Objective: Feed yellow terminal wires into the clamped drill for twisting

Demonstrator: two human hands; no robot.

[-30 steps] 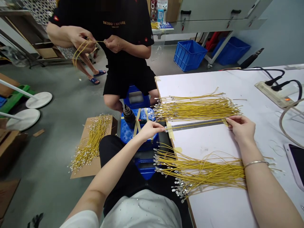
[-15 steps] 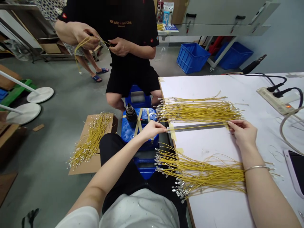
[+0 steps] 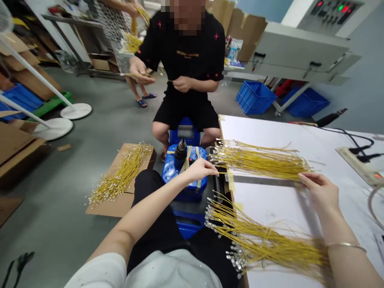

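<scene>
My left grip and right grip pinch at the ends of the steel strip; I cannot tell whether they hold a wire.

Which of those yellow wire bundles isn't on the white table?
The bundle on the brown cardboard on the floor. The upper bundle and lower bundle both lie on the white table.

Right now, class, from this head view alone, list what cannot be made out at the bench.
What the left hand pinches: its own fingers hide it.
Whether the right hand holds a wire: blurred in the head view.
Ends of the lower yellow wire bundle: hidden by the right forearm.
Lettering on the co-worker's black shirt: too small and blurred.
</scene>
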